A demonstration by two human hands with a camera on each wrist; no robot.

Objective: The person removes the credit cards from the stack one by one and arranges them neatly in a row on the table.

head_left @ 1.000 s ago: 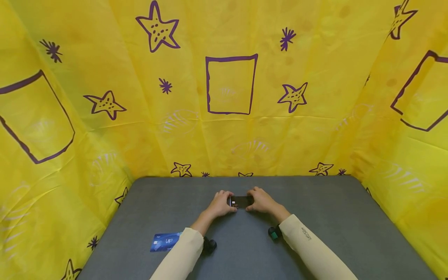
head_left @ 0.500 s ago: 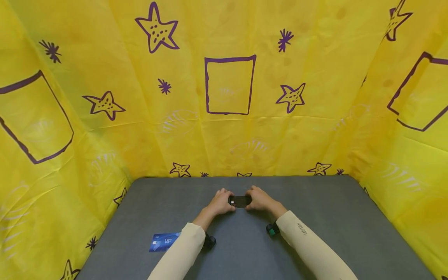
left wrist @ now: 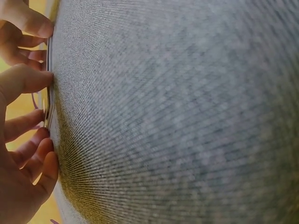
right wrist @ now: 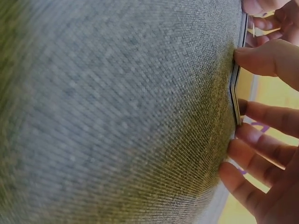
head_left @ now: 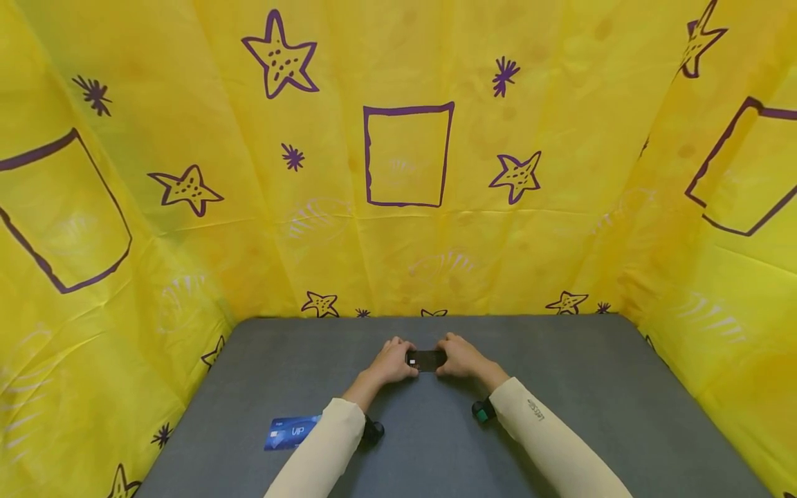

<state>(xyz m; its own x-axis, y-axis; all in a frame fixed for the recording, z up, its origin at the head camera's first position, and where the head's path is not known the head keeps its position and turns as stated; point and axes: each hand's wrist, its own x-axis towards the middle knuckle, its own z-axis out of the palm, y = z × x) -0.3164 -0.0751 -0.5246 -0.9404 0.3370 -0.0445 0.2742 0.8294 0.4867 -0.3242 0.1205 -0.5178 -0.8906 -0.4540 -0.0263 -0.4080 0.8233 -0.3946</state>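
Observation:
A small black card (head_left: pixel 427 361) with a pale chip square lies near the middle of the grey table, flat in the head view. My left hand (head_left: pixel 391 362) pinches its left end between thumb and fingers. At the opposite end my right hand (head_left: pixel 463 357) grips it the same way. Seen edge-on in the right wrist view, the card (right wrist: pixel 235 79) shows thin layered edges and a slight bend, with the right thumb (right wrist: pixel 261 58) on the near side. Fingertips of both hands stay right at the tabletop.
A blue card (head_left: pixel 289 434) printed "VIP" lies on the table (head_left: pixel 436 449) at the front left, partly covered by the left sleeve (head_left: pixel 324 446). Yellow patterned cloth (head_left: pixel 398 256) walls in the back and both sides. Dark devices sit at both wrists.
Both hands keep hold of the black card in nearly the same place. The whole head view has shifted slightly; the blue card stays put on the table.

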